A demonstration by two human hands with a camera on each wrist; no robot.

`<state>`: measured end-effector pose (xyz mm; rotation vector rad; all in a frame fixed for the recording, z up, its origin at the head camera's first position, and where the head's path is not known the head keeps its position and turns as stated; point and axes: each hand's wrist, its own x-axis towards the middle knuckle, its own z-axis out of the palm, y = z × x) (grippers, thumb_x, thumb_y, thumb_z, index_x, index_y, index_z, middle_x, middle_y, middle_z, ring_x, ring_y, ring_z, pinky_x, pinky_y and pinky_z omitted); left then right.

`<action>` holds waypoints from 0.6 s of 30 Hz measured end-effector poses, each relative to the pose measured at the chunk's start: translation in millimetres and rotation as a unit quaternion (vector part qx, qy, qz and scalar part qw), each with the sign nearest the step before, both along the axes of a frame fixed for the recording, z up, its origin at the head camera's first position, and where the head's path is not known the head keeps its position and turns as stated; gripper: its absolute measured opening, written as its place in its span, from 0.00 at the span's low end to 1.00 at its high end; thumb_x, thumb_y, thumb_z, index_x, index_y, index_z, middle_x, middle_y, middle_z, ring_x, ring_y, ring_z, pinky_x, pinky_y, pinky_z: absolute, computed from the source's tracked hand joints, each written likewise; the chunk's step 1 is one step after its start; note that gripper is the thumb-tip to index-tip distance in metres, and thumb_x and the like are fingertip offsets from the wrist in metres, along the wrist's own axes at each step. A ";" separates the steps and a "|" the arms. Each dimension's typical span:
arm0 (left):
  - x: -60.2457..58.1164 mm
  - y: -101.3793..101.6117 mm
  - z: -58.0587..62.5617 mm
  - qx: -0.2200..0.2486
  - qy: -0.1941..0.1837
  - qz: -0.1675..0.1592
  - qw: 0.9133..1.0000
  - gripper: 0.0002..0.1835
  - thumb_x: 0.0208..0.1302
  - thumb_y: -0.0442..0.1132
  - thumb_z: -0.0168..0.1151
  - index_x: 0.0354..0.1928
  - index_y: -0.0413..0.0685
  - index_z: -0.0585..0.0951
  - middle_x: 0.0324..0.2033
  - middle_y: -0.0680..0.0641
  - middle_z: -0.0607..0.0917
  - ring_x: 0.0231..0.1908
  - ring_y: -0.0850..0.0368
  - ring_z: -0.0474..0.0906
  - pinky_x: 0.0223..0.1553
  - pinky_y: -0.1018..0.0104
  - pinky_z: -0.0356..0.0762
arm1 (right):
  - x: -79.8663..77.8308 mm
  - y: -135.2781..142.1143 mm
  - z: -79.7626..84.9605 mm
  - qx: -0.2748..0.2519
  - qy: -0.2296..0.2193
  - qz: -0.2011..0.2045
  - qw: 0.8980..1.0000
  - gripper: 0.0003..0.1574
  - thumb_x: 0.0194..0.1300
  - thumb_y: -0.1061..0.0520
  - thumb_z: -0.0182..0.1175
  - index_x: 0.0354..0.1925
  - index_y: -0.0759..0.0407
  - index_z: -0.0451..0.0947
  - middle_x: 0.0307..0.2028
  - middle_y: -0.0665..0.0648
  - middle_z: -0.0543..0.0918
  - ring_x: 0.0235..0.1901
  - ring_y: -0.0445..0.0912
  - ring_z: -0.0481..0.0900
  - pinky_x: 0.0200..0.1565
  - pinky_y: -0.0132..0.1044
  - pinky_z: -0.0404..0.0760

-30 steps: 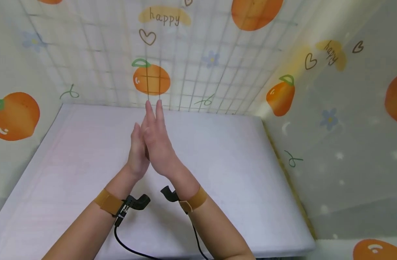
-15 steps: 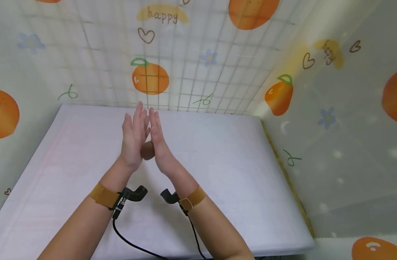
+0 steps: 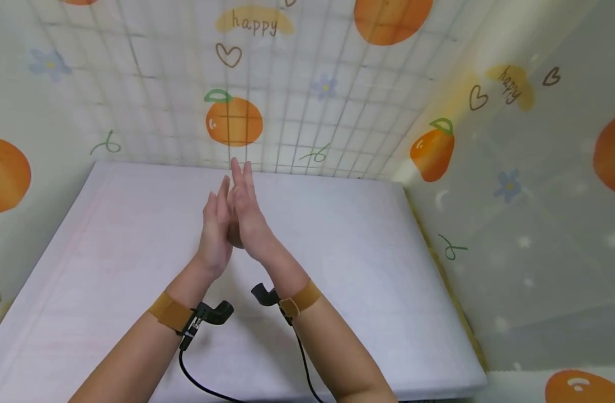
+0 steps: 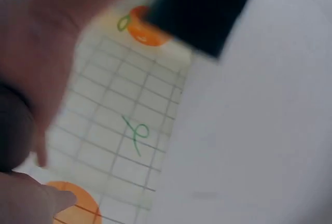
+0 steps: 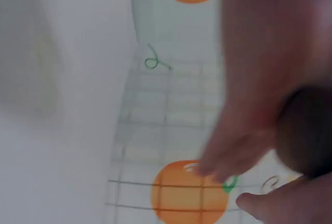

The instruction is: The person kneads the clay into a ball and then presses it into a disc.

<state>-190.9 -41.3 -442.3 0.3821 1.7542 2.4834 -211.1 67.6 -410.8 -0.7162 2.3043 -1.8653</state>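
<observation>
A smooth, rounded brown lump [image 3: 235, 235] sits between the two palms above the table, mostly covered by them in the head view. My left hand [image 3: 215, 235] presses it from the left with its fingers straight and pointing away. From the right, my right hand [image 3: 252, 224] lies flat against it, fingertips reaching a little past those of the left. The left wrist view has the dark lump [image 4: 13, 130] at its left edge. In the right wrist view the lump [image 5: 308, 130] shows at the right edge, beside the blurred opposite hand [image 5: 254, 105].
Below the hands spreads a white-covered table [image 3: 347, 280]. A curtain [image 3: 151, 112] printed with oranges hangs over a wire grid at the back, and a similar sheet [image 3: 554, 235] hangs at the right. Both wrists wear brown straps with small black cameras [image 3: 216, 313] and trailing cables [image 3: 201, 386].
The palms slide against each other around the lump. Half a second ago the left hand was farther left and forward, with the lump more exposed; now it is back nearer the right hand.
</observation>
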 end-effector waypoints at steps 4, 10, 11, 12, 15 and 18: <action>-1.1 -4.0 6.9 -0.007 0.023 0.013 1.000 0.45 0.75 0.78 0.22 0.87 0.72 0.36 0.87 0.64 0.42 0.87 0.62 0.34 0.84 0.41 0.26 | -6.7 1.0 -13.0 -0.017 -0.038 -0.016 0.999 0.50 0.72 0.12 0.26 0.84 0.18 0.33 0.85 0.33 0.25 0.86 0.45 0.25 0.79 0.74 0.33; -10.9 -15.3 8.8 -0.044 0.033 0.044 0.997 0.44 0.76 0.77 0.21 0.88 0.71 0.36 0.86 0.66 0.39 0.85 0.67 0.30 0.83 0.41 0.21 | 8.7 -6.6 -25.6 -0.012 -0.039 -0.004 0.999 0.50 0.72 0.12 0.24 0.85 0.19 0.33 0.85 0.34 0.25 0.86 0.42 0.22 0.79 0.74 0.30; -12.3 -16.7 8.9 -0.047 0.030 0.045 0.997 0.44 0.76 0.77 0.21 0.88 0.72 0.37 0.86 0.67 0.39 0.85 0.66 0.29 0.82 0.40 0.20 | 11.2 -8.4 -24.1 -0.012 -0.031 0.001 0.999 0.51 0.71 0.11 0.24 0.85 0.20 0.32 0.85 0.33 0.24 0.85 0.41 0.22 0.79 0.74 0.30; -13.8 -17.7 8.7 -0.045 0.027 0.043 0.998 0.44 0.75 0.77 0.20 0.87 0.72 0.37 0.86 0.67 0.39 0.85 0.66 0.28 0.82 0.39 0.20 | 13.5 -9.9 -21.5 -0.011 -0.021 0.004 1.000 0.53 0.70 0.10 0.24 0.85 0.20 0.32 0.85 0.33 0.24 0.85 0.40 0.22 0.79 0.73 0.31; -16.5 -17.1 7.0 -0.034 0.021 0.022 0.999 0.42 0.76 0.77 0.19 0.87 0.76 0.41 0.86 0.70 0.42 0.85 0.64 0.30 0.82 0.37 0.22 | 15.4 -12.4 -11.9 -0.011 0.011 0.010 1.000 0.58 0.68 0.08 0.24 0.86 0.26 0.31 0.85 0.34 0.23 0.85 0.40 0.23 0.80 0.72 0.31; -13.0 -13.5 4.8 -0.032 0.017 -0.005 0.999 0.40 0.77 0.76 0.17 0.87 0.79 0.44 0.85 0.72 0.46 0.85 0.64 0.35 0.82 0.34 0.28 | 11.3 -11.5 -3.3 -0.013 0.023 0.003 1.000 0.61 0.66 0.07 0.25 0.87 0.28 0.30 0.84 0.33 0.23 0.86 0.40 0.25 0.81 0.70 0.32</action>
